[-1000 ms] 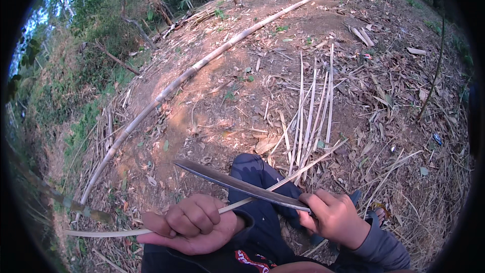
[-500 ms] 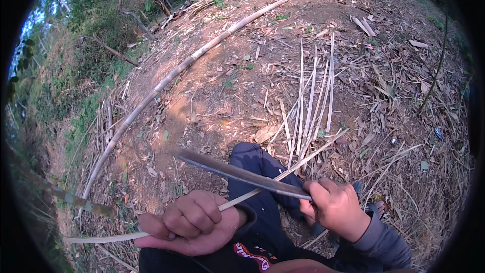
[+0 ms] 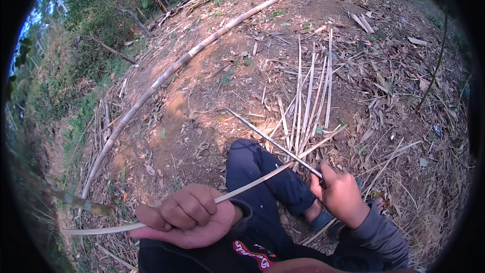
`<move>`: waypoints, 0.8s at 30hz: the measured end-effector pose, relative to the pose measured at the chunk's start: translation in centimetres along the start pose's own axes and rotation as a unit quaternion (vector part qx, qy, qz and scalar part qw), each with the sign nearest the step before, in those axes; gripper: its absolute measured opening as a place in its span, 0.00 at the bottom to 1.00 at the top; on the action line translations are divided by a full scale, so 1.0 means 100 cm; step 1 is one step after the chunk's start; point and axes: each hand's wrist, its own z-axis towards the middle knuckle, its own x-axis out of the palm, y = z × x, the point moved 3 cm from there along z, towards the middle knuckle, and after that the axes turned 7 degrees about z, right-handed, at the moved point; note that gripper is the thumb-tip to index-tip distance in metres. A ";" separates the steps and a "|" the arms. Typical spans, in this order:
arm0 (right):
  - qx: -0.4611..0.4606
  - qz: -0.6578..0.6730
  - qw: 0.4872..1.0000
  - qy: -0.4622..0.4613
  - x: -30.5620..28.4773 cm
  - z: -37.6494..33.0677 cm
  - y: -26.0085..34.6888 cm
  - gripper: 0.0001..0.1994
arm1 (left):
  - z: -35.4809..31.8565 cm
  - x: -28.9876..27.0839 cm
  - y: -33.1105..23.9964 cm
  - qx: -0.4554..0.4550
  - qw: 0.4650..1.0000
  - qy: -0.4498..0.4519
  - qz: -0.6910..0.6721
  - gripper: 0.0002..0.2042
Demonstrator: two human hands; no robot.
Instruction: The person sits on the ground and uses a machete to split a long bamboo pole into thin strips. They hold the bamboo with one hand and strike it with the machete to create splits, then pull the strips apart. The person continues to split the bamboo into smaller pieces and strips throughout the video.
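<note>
My left hand is closed round a thin pale bamboo strip, which runs from the lower left up across my knee toward the right. In my right hand is a long-bladed knife, its handle hidden in my fist. The blade points up and to the left and shows nearly edge-on. It crosses the strip just left of my right hand, where a small curl or sliver stands up. Past the crossing, the strip's far end reaches over several loose strips on the ground.
Several split bamboo strips lie fanned out on the leaf-strewn ground ahead. A long bamboo pole stretches from the near left to the far right. My bent leg in dark trousers is under the strip. Green brush borders the left side.
The knife's blade has turned from broad and slanting over the strip to nearly edge-on, its tip swinging right and away from me. My right hand shifted slightly; the left still grips the strip.
</note>
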 end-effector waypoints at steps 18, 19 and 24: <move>-0.027 -0.017 0.999 -0.008 0.002 -0.002 0.004 0.11 | -0.001 0.000 0.003 -0.005 1.000 -0.004 0.010 0.18; -0.024 -0.013 1.000 -0.007 0.003 -0.002 0.003 0.11 | -0.002 0.000 0.003 -0.005 1.000 -0.006 0.013 0.18; -0.027 -0.009 1.000 -0.009 0.003 -0.002 0.001 0.12 | 0.001 0.000 0.004 -0.009 1.000 0.007 -0.004 0.18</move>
